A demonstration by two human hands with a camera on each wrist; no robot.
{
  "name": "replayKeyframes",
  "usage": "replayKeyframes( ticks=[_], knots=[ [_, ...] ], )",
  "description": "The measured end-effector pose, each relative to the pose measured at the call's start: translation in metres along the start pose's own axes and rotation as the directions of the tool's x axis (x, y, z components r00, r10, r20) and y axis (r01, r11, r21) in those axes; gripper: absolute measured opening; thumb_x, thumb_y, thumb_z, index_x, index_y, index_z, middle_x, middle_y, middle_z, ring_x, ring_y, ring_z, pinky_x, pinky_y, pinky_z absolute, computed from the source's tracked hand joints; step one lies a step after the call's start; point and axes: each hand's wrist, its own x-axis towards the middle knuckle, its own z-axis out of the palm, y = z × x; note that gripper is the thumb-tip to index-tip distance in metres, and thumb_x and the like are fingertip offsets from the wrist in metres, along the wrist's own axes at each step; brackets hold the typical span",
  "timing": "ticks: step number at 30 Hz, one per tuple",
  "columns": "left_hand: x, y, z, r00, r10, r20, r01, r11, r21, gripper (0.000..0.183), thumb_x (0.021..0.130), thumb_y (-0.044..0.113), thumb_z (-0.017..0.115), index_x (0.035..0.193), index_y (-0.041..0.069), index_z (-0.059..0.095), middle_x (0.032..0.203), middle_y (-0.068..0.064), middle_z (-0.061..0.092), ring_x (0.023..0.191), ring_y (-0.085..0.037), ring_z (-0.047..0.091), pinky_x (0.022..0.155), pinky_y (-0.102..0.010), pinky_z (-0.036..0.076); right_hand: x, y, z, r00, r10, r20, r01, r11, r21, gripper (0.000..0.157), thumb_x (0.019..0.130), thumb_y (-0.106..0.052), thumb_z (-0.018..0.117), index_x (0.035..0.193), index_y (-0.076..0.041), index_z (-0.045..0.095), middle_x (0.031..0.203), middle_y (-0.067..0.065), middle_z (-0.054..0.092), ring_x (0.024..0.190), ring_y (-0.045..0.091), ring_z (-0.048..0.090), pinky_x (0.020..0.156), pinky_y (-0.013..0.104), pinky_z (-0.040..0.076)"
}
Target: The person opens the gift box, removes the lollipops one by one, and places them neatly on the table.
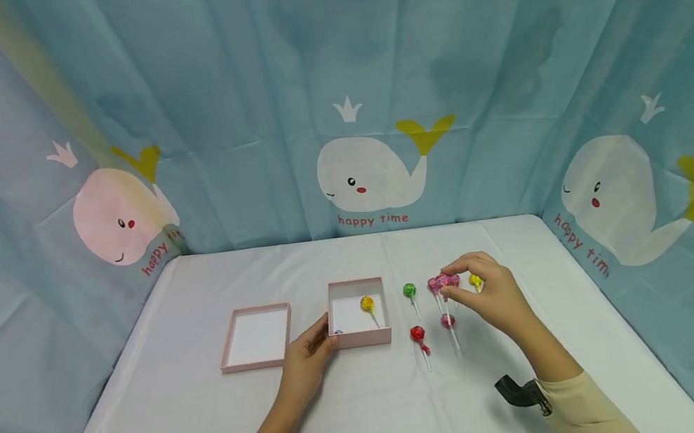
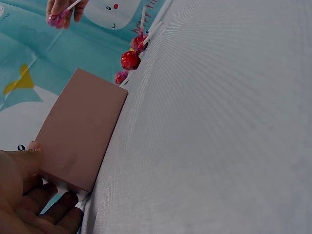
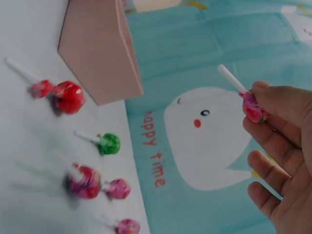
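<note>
My left hand [image 1: 307, 359] holds the near left corner of an open pink box [image 1: 365, 338], thumb against its outer wall in the left wrist view. Inside the box lies a yellow lollipop [image 1: 367, 304], and a small bit of blue shows at its near left corner. To the right, my right hand [image 1: 488, 291] pinches a pink lollipop [image 3: 253, 108] by its wrapped head between thumb and forefinger. That lollipop is raised above the table, its white stick pointing away from the fingers. Below and behind this hand lie other pink lollipops [image 1: 447, 320].
A green lollipop [image 1: 409, 290] and a red lollipop [image 1: 418, 334] lie just right of the box. Another yellow lollipop [image 1: 476, 280] is partly behind the right hand. The box lid [image 1: 226, 367] lies left of the box on the white table [image 1: 171, 418], with a whale-print curtain [image 1: 235, 115] behind.
</note>
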Motion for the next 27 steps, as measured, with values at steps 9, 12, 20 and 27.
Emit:
replayKeyframes(
  ticks=[9,12,20,27],
  knots=[
    [0.000,0.000,0.000,1.000,-0.006,0.007,0.006,1.000,0.013,0.056,0.097,0.022,0.073,0.148,0.012,0.055,0.150,-0.007,0.057,0.136,-0.023,0.057,0.106,-0.024,0.051,-0.023,0.025,-0.005,0.997,0.073,-0.019,-0.073,0.997,-0.020,0.025,0.082,-0.031,0.089,0.104,-0.028,0.076,0.115,-0.010,0.068,0.115,0.009,0.055,0.096,0.040,0.051],
    [0.000,0.000,0.000,1.000,-0.019,0.008,0.018,1.000,0.013,0.055,0.097,0.021,0.073,0.148,0.012,0.055,0.150,-0.006,0.057,0.136,-0.022,0.057,0.106,-0.025,0.051,-0.029,0.033,-0.004,0.995,0.103,-0.019,-0.103,0.995,-0.010,0.027,0.082,-0.031,0.088,0.105,-0.025,0.076,0.118,-0.004,0.067,0.118,0.015,0.056,0.101,0.052,0.050],
    [0.000,0.001,0.000,1.000,-0.021,0.008,0.020,1.000,0.023,0.056,0.097,0.025,0.073,0.149,0.014,0.055,0.150,-0.004,0.057,0.136,-0.021,0.056,0.107,-0.025,0.051,-0.038,0.054,-0.001,0.988,0.154,-0.027,-0.154,0.988,-0.017,0.030,0.082,-0.032,0.088,0.109,-0.023,0.076,0.117,-0.001,0.068,0.116,0.013,0.057,0.103,0.048,0.050],
    [0.000,0.001,0.000,1.000,-0.007,0.011,0.007,1.000,0.013,0.056,0.097,0.022,0.073,0.149,0.010,0.054,0.150,-0.008,0.056,0.137,-0.023,0.056,0.107,-0.027,0.050,-0.043,0.064,0.002,0.984,0.180,0.009,-0.180,0.984,0.002,0.028,0.084,-0.031,0.087,0.108,-0.021,0.077,0.120,0.002,0.068,0.118,0.023,0.058,0.102,0.055,0.048]
  ],
)
